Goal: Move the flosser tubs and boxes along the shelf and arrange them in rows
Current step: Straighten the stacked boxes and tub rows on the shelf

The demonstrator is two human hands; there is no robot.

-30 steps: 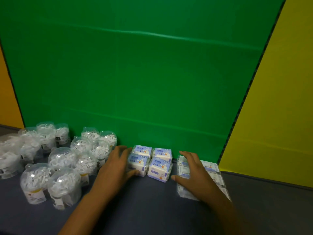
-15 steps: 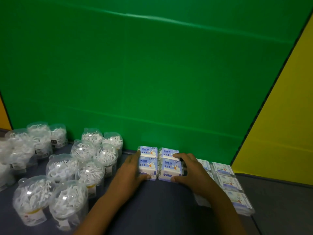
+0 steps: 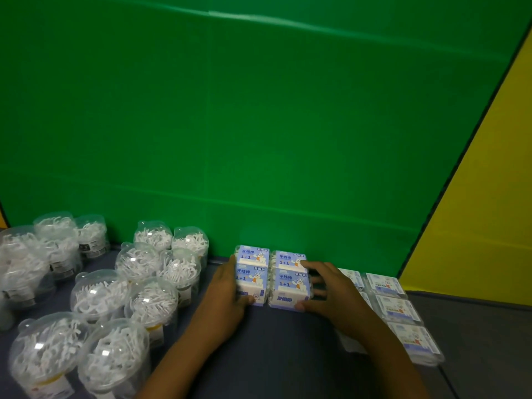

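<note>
left hand (image 3: 227,295), right hand (image 3: 331,292), palms facing inward

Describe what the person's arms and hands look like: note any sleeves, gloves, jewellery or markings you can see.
The left hand and right hand are bare: no gloves, no rings visible. The left forearm and right forearm are bare too, with no sleeve, watch, bracelet or marking showing down to the picture's edge. Fine detail is slightly blurred.

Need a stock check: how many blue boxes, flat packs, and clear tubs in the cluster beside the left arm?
Blue boxes: 4, pressed between left hand and right hand
Flat packs: 6, some partly hidden
Clear tubs: 8
Total: 18
</note>
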